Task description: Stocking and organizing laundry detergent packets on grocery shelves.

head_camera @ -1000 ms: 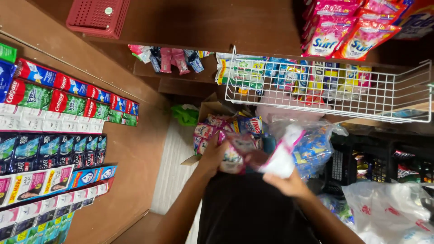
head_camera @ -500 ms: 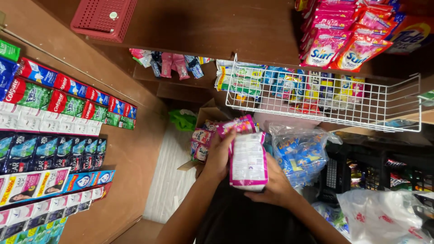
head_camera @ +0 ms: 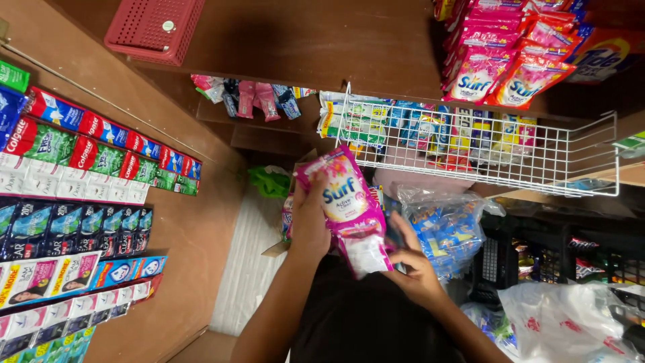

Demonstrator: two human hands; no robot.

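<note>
A single head-worn camera looked steeply down from above the person's own arms, close to the hands [head_camera: 363, 249], which sat low in the middle of the frame. It faced a wooden shelf [head_camera: 322, 47] and a white wire basket [head_camera: 484, 168] ahead, with hanging sachet strips [head_camera: 74, 175] running along the left wall.

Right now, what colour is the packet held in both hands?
Pink packet with a white lower part, in the head view.
</note>
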